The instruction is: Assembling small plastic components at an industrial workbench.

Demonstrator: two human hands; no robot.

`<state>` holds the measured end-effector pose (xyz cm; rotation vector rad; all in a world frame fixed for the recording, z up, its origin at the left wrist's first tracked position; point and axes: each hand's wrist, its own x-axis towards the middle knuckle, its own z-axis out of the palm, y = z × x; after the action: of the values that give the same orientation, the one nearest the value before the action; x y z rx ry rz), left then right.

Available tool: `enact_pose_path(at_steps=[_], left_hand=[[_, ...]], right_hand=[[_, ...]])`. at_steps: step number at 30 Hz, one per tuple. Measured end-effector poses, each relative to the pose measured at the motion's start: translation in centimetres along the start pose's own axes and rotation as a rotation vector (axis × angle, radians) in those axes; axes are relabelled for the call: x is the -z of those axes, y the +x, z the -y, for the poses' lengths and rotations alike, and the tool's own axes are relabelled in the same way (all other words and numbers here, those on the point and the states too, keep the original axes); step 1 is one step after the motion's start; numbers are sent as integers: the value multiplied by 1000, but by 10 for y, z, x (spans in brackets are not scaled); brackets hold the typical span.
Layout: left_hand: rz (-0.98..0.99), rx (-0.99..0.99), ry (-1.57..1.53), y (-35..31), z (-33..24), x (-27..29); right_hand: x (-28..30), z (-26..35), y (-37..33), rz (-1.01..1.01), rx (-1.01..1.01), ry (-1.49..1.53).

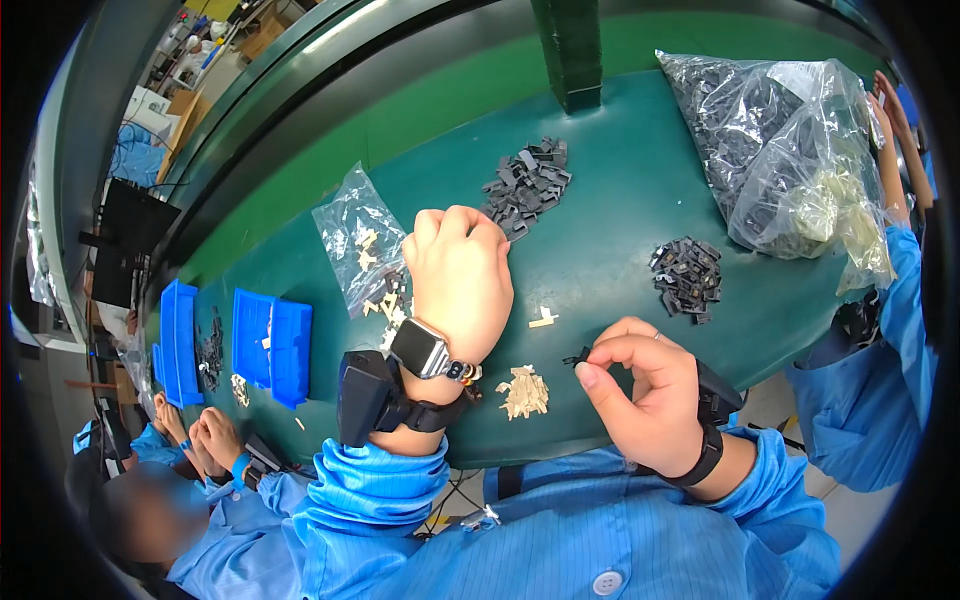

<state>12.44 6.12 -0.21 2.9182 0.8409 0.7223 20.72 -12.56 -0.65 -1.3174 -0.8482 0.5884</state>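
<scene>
My left hand (460,275) reaches over the green table with curled fingers, at the near edge of a pile of dark grey plastic parts (528,182). Its fingertips are mostly tucked under, so whatever they grip is hidden. Between the thumb and index finger of my right hand (645,395) is a small black plastic part (577,357), held just above the table. Below and between my hands lies a heap of small cream-coloured pieces (524,393). A few more cream pieces (543,318) lie apart, above that heap.
Right of centre is a pile of black parts (687,280). A large clear bag (790,150) of dark parts fills the far right. Left of my hand, a small plastic bag (358,235) holds cream pieces. Blue bins (272,345) and co-workers' hands are farther left. A green post (568,60) rises behind.
</scene>
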Motion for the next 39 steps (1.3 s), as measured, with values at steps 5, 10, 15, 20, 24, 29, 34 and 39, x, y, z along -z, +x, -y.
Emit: enact_pose_path(at_steps=[5,10,15,20,24,29,34,39], left_hand=[[-39,8,-61,3,0,1],[-49,2,-47,3,1,-6],[-132,-96,-273,-4,-8,23],[-32,-11,-539,-46,-34,65],[-38,72,-650,-76,-46,74],[-88,57,-710,-95,-47,64],[-139,-28,-719,-105,-45,59],[-149,-54,-720,-108,-41,57]], right_hand=[[-3,0,1,-3,-21,8],[-2,2,-1,7,-21,-15],[2,7,2,-17,8,-1],[7,12,0,45,-47,187],[6,19,-5,147,-186,336],[4,17,-10,221,-312,380],[1,18,-9,247,-364,313],[1,18,-7,291,-358,252]])
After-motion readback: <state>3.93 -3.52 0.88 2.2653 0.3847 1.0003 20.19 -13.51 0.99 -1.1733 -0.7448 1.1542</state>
